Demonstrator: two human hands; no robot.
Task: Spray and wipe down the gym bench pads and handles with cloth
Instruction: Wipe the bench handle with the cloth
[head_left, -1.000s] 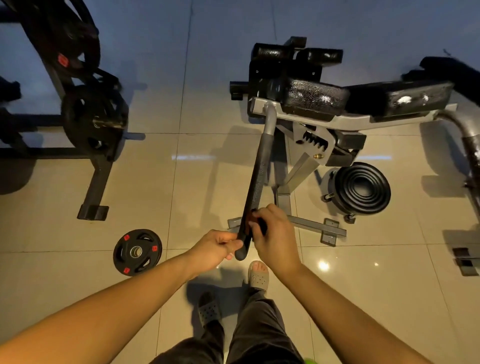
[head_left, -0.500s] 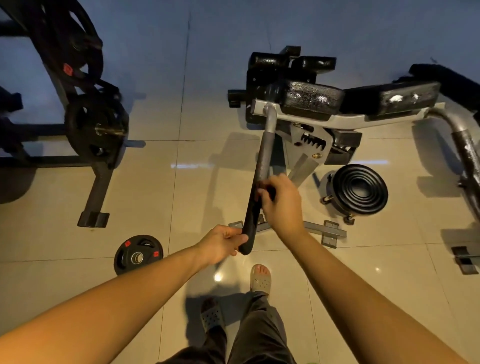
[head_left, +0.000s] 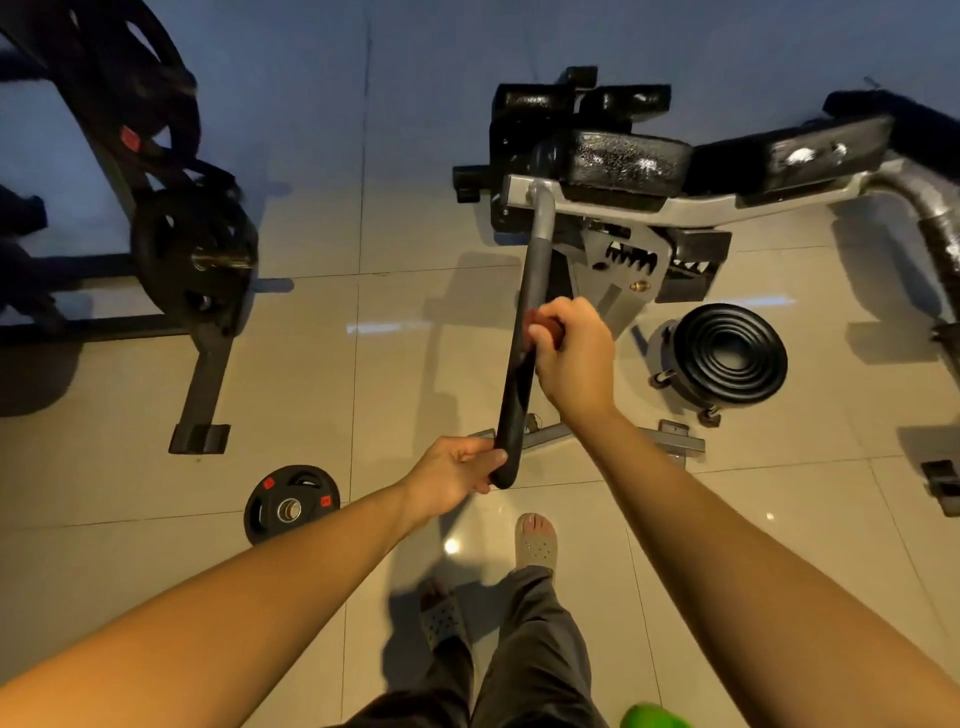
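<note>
A long black handle (head_left: 530, 291) slants down from the grey frame (head_left: 675, 208) of the gym bench toward me. My left hand (head_left: 452, 475) grips its lower end. My right hand (head_left: 569, 358) is curled round the handle's middle, pressing a small red cloth (head_left: 540, 325) against it; most of the cloth is hidden under my fingers. Two black bench pads, the near pad (head_left: 623, 163) and the far pad (head_left: 826, 150), glisten with wet patches at the top right.
A black weight plate with red marks (head_left: 291, 504) lies on the tiled floor at my left. A weight rack (head_left: 192, 260) stands at the far left, and a black ribbed disc (head_left: 727, 353) sits under the bench. Something green (head_left: 654, 717) shows at the bottom edge.
My right hand has slid the cloth up the handle from near its lower end to its middle. My left hand has kept its grip on the lower end.
</note>
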